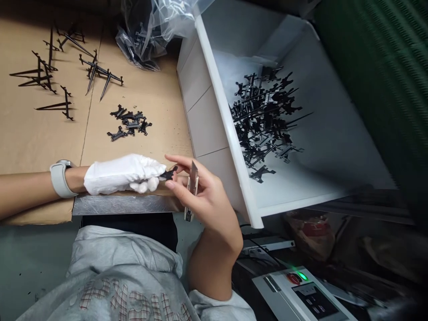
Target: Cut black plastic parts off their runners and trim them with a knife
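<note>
My left hand point(123, 174), in a white glove, rests on the edge of the cardboard-covered table point(30, 133) and pinches a small black plastic part point(169, 173) at its fingertips. My bare right hand point(200, 196) meets it from the right, fingers curled around a slim utility knife point(192, 187) with its blade end up beside the part. A smartwatch with a pale band point(60, 178) sits on my left wrist.
A small pile of trimmed black parts point(130, 122) lies on the cardboard, with spiky black sprues point(50, 73) farther left. A white bin point(321, 147) to the right holds many black pieces point(264, 120). Clear plastic bags point(147, 31) lie behind. A control panel point(301, 294) with a green light sits lower right.
</note>
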The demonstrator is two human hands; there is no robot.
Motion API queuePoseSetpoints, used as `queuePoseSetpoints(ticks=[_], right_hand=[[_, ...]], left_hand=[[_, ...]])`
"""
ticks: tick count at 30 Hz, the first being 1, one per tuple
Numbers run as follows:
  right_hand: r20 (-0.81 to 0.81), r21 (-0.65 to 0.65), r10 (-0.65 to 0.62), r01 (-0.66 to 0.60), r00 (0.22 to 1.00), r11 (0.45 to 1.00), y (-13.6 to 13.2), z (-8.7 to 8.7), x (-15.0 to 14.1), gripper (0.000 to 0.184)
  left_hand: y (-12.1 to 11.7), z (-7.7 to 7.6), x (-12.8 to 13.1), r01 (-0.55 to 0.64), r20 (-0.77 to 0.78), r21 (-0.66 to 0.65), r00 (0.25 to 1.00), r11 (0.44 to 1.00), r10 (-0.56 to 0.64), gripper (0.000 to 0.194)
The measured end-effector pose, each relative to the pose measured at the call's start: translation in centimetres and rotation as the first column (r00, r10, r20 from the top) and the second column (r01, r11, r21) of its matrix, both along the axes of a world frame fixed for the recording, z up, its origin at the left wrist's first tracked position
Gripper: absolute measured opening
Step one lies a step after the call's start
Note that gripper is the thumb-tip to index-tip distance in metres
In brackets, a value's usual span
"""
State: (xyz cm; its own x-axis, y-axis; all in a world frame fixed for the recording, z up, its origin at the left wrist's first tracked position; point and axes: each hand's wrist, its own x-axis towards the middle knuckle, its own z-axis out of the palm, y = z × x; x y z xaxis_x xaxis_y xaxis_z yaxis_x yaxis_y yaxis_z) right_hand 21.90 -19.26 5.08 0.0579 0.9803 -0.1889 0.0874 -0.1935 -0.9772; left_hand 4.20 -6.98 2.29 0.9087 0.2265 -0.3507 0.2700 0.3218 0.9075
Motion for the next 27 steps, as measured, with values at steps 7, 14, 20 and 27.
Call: queuePoseSetpoints(ticks=[7, 14, 20, 27], right_hand=[[-0.175, 0.032, -0.017, 0.023, 0.984, 0.999, 0.2, -1.5, -0.6, 0.038], [-0.183, 0.102, -0.065, 0.084, 0.981, 0.991, -0.9, -0.7, -1.1, 0.057], [0.247, 0.303, -0.130, 0.051, 0.960, 0.952, -3.6, -0.3, -2.1, 0.052], [0.359, 0.458, -0.197, 0.011, 0.912, 0.889, -4.3, -0.9, -3.2, 0.070]], left_hand=[[-0.4, 0.7, -0.4, -0.007, 0.087, -0.097, 0.996, 0.995, 0.015, 0.049], [-0.1, 0.6, -1.0, 0.119, 0.107, -0.024, 0.988, 0.993, -0.116, 0.046], [-1.2, 1.8, -1.5, -0.034, 0.140, 0.004, 0.990, 0.999, 0.034, 0.047], [-2.6, 2.9, -1.2, -0.029, 0.094, -0.135, 0.995, 0.990, 0.042, 0.036]])
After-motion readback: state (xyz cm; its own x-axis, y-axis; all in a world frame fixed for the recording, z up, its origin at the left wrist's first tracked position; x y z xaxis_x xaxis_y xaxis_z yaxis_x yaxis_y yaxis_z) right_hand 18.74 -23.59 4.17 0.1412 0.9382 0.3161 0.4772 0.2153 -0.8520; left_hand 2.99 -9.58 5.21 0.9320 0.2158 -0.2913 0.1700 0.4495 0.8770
